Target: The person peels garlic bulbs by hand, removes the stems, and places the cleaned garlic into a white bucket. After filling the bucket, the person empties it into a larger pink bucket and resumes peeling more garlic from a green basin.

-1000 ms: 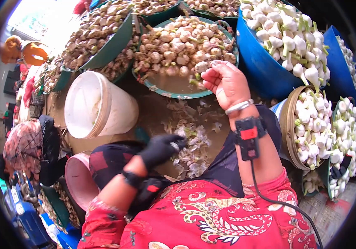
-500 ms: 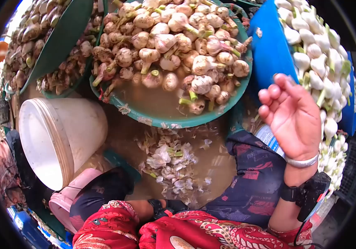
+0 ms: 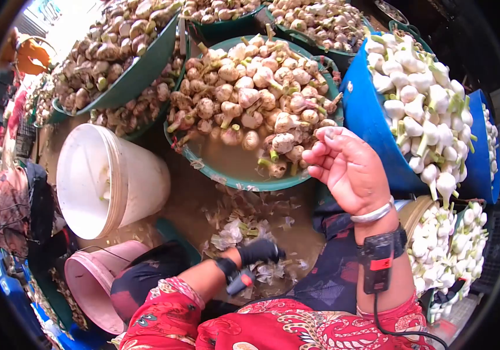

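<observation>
My right hand [image 3: 349,169] is raised at the right rim of the green tub [image 3: 250,185], palm partly up, fingers loosely curled and apart, with nothing in it. The tub holds brownish garlic bulbs [image 3: 250,96] heaped above muddy water. My left hand [image 3: 260,252], in a black glove, hangs low over the pile of garlic peels [image 3: 232,233] on the wet floor. Its fingers are dark and blurred, so whether it holds anything is hidden.
A white bucket [image 3: 145,181] lies tilted at the left, above a pink bucket [image 3: 95,286]. Blue tubs [image 3: 358,111] of white garlic [image 3: 425,116] stand at the right. More green tubs of garlic line the back and upper left. A person's hand [image 3: 9,49] shows at far left.
The view has shifted up and left. My right hand has moved from beside the white garlic to the green tub's rim. My left hand has come out over the peels.
</observation>
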Demonstrator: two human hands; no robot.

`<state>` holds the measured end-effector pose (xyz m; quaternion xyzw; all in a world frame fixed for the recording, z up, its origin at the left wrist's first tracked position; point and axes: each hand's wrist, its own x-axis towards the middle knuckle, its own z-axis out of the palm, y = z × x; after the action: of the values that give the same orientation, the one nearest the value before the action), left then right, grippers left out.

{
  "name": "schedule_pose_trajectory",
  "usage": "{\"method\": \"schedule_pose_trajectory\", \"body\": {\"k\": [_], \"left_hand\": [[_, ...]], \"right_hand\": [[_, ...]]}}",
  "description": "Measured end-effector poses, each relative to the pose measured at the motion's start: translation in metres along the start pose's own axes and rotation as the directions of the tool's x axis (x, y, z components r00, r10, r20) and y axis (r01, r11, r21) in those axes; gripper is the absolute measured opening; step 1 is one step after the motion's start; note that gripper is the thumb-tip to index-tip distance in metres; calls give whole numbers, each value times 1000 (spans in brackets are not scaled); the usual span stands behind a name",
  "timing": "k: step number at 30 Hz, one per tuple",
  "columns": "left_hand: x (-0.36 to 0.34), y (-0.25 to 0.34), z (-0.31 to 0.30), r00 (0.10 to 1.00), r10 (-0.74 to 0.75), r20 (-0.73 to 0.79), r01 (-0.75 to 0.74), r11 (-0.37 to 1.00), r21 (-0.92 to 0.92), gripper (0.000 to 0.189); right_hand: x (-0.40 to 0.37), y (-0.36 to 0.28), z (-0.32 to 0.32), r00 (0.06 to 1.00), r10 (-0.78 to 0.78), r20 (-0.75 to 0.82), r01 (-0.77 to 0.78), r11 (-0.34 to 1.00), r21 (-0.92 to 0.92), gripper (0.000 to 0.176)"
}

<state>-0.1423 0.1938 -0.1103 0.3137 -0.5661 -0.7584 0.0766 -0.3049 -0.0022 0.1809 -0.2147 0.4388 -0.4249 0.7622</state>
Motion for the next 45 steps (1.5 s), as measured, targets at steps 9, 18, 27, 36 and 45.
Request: {"method": "schedule_pose_trajectory", "body": {"k": [9,18,27,36,45], "left_hand": [[16,207,-148,631,210,-747,99,933,346,54],[47,208,-160,661,26,-750,-52,999,-11,67],[-98,267,-56,570,206,-795,-484,866,-123,45],[-181,246,-10,580,95,-809,-649,655,-388,31],[-215,241,1,411,204,-889,-728,660,-186,25]], "right_hand": [[-12,-23,-21,988,-154,-13,154,987,-49,15],[-8,-19,-16,986,-153,-66,145,983,-109,13],[-18,70,22,964,131,233,-112,989,-94,34],[-88,89,70,847,226,482,-79,949,-305,37],[-113,109,105,803,12,596,324,830,-454,51]]}}
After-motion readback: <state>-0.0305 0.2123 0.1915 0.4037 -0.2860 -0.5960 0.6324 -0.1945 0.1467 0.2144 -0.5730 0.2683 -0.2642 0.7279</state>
